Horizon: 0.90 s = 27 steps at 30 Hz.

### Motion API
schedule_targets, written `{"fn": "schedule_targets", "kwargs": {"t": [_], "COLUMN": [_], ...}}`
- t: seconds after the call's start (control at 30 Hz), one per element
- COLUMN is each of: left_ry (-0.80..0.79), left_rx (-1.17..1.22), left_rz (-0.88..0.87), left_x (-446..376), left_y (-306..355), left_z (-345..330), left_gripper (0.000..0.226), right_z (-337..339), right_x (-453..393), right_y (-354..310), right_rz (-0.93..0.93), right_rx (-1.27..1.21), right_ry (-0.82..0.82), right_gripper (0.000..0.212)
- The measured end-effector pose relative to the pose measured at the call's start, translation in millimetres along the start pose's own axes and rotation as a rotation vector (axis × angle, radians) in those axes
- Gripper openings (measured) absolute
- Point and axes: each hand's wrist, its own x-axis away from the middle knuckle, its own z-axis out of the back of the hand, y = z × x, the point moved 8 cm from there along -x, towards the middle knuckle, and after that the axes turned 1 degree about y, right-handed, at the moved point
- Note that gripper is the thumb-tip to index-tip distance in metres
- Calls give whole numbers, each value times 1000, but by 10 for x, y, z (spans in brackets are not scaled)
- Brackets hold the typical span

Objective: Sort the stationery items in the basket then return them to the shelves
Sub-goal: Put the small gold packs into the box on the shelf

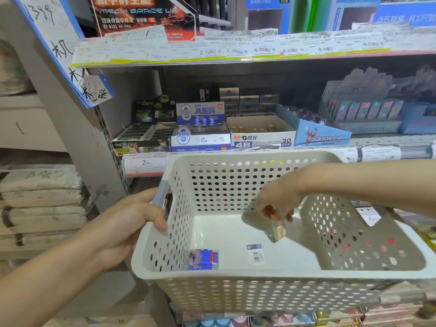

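Note:
A cream perforated plastic basket is held out in front of a shelf of eraser boxes. My left hand grips its grey left handle. My right hand reaches down inside the basket and pinches a small pale eraser just above the floor. On the basket floor lie a blue wrapped eraser at the near left and a small barcoded eraser in the middle.
On the shelf behind stand a black eraser box, a blue-white eraser box, a 4B eraser box and a blue cartoon eraser box. Price tags line the shelf edges. Folded paper stacks fill the left.

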Motion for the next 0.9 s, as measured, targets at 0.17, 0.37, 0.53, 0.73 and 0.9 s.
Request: {"fn": "schedule_targets", "kwargs": {"t": [0.17,0.37,0.53,0.73,0.9], "left_ry": [-16,3,14,23,23], "left_rx": [18,18,1,-8,5], "left_rz": [-9,-10,-6,3,6], "left_x": [20,32,38,40,42], "left_y": [13,31,29,21,19], "left_z": [-33,-41,-47,-51,-51], "left_gripper": [69,72,70,70,68], "right_z": [344,589,823,1170,1505], "right_x": [299,533,727,783,803], "right_y": [-223,-183,-56,228,721], "right_rz": [273,376,371,335,49], "right_rx": [-345,-622,-902,-1115,-1080], "right_ry": [216,406,453,663,1014], "right_gripper": [13,9,10,6,11]}}
